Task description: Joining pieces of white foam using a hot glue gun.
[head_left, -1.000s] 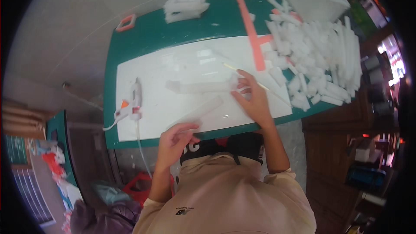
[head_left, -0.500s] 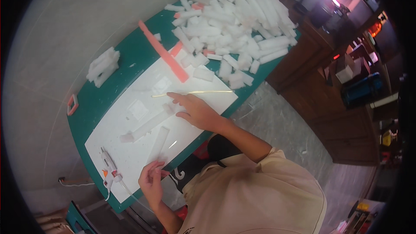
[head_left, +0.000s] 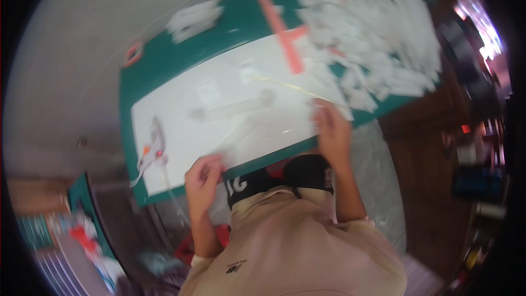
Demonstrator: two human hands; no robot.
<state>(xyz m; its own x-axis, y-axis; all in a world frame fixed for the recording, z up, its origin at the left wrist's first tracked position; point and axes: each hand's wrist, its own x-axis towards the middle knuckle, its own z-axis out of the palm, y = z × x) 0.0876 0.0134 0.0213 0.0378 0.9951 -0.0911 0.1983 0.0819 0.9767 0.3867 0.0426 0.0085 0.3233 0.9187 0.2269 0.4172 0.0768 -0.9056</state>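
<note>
My right hand [head_left: 333, 131] is at the right end of a thin yellow strip [head_left: 285, 84], its blurred fingers closed on it. The strip lies across a white board [head_left: 175, 153] on the table. At the board's near edge, my left hand [head_left: 203, 178] has its fingers curled together; what they hold, if anything, does not show. Between the hands lies a pale, flat strip [head_left: 244, 131], hard to see in the blur. Behind it is a white foam bar [head_left: 233, 108]. A glue gun [head_left: 157, 136] with a cable rests at the board's left.
A large heap of white foam pieces [head_left: 378, 38] covers the green table's [head_left: 235, 22] far right. A long pink foam strip [head_left: 279, 30] overlaps the board. Stacked white foam bars [head_left: 194, 19] and a small pink-and-white frame [head_left: 133, 53] sit toward the far left.
My view has turned and blurred. My right hand has moved from the yellow strip's left part to its right end. My left hand stays near the board's near edge.
</note>
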